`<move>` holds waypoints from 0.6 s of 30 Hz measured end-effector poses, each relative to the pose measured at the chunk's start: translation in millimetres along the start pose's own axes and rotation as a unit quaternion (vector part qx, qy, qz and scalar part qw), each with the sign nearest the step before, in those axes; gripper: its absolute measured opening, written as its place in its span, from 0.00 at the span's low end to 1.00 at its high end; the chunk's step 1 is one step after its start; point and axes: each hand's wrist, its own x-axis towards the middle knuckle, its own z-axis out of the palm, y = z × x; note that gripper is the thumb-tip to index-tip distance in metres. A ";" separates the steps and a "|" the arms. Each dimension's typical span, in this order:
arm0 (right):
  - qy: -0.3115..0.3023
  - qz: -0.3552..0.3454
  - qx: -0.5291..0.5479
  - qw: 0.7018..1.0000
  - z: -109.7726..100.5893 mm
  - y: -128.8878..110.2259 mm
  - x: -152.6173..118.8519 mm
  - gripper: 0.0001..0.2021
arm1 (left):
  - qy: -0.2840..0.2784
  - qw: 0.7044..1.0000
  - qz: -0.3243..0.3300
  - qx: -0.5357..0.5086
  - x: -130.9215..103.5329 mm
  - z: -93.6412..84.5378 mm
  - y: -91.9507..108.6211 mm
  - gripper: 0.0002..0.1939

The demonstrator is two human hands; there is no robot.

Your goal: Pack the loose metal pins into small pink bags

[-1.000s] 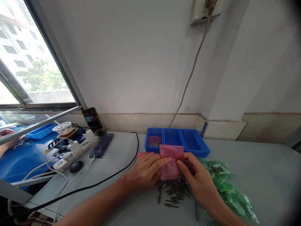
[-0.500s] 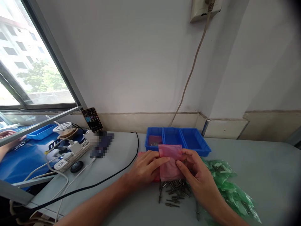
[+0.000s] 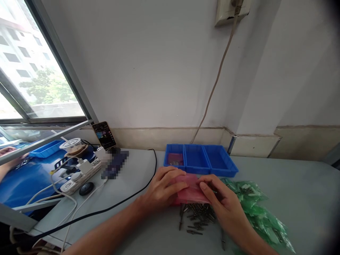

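Observation:
A pink plastic bag (image 3: pixel 191 191) is pinched between my two hands above the grey table. My left hand (image 3: pixel 165 187) grips its left side, and my right hand (image 3: pixel 219 194) has the right side between thumb and fingers. More red plastic shows under my left hand. Just below the bag lies a pile of small metal rivet-like parts (image 3: pixel 199 216). Behind my hands stands a blue tray (image 3: pixel 223 172) with three compartments; a pink bag (image 3: pixel 175 159) lies in the left one. Green plastic bags (image 3: pixel 265 216) holding metal parts rest beside my right hand.
A black cable (image 3: pixel 114 206) crosses the table on the left. Near it are a power strip (image 3: pixel 79 177), a black mouse-like object (image 3: pixel 86 188) and a propped phone (image 3: pixel 104 135). Beyond a metal frame, another person's hand (image 3: pixel 7 152) is at the far left edge.
The pink bag has come down and tilted flatter, its top edge now lower in front of the tray. Both hands still hold it, and my right hand has lowered slightly.

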 end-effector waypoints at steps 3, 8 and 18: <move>-0.011 -0.004 -0.013 1.000 -2.3 -2.2 0.7 0.15 | 0.008 0.999 -0.034 -0.035 3.4 0.3 3.6 0.09; -0.009 -0.051 -0.013 0.999 -3.5 -4.1 0.1 0.11 | 0.004 0.978 -0.186 -0.093 6.7 3.1 18.5 0.09; 0.073 0.013 0.076 0.994 5.8 1.0 -3.3 0.15 | -0.036 0.957 -0.240 -0.156 8.2 3.7 25.3 0.18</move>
